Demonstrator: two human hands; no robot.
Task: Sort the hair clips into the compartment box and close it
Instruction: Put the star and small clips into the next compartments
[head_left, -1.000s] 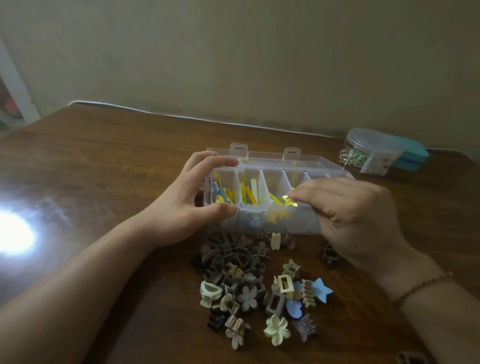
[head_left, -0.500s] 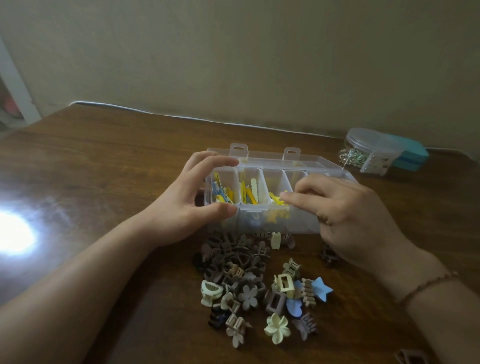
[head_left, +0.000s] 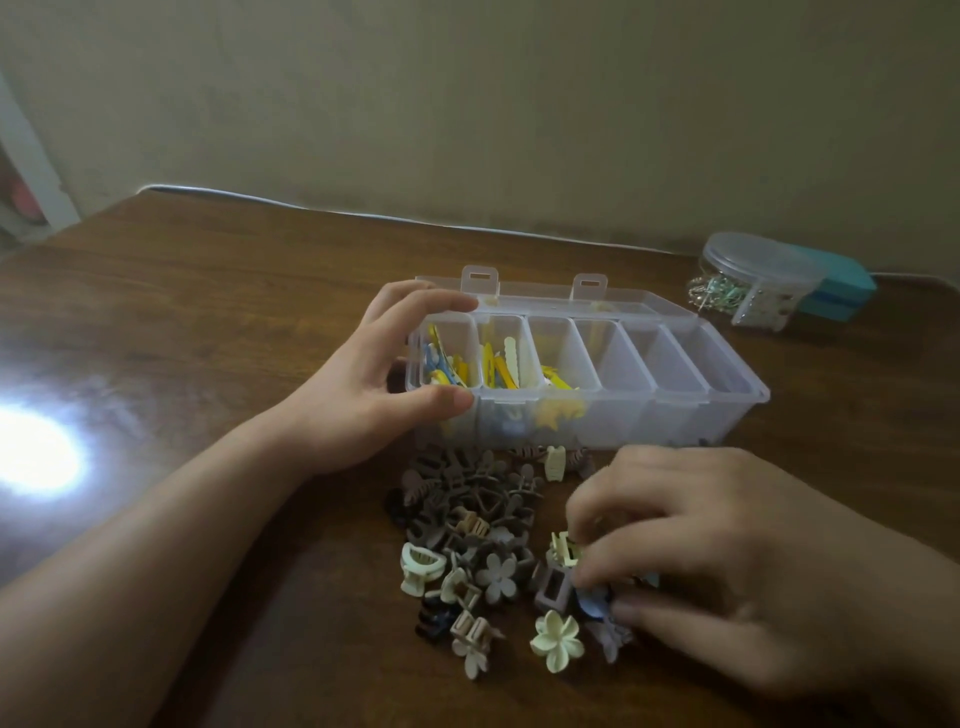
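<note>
Nearest the camera, the right hand (head_left: 727, 561) reaches down into the loose pile of small plastic claw hair clips (head_left: 483, 525), fingers curled and pinching a blue clip (head_left: 595, 605) at the pile's right edge; the clip's shape is mostly hidden under the fingertips. The pile lies on the dark brown wooden table (head_left: 208, 312) just in front of the clear plastic compartment box (head_left: 623, 415), its nearest clips touching the box's front wall. Most are brown or taupe, too tangled to count; a cream flower-shaped clip (head_left: 556, 640) lies at the near edge, a taupe flower clip (head_left: 497, 577) to its left. The box stands open, its lid (head_left: 566, 301) laid flat behind it with two latch tabs. Six compartments run in a row: the three on the left hold yellow, blue and cream snap clips, the three on the right look empty. The left hand (head_left: 363, 395) grips the box's left end, thumb on the front wall, fingers over the back rim. Well to the right and beyond the box, a round clear lidded tub (head_left: 753, 275) holds metal pins, touching a teal rectangular box (head_left: 841, 286).
</note>
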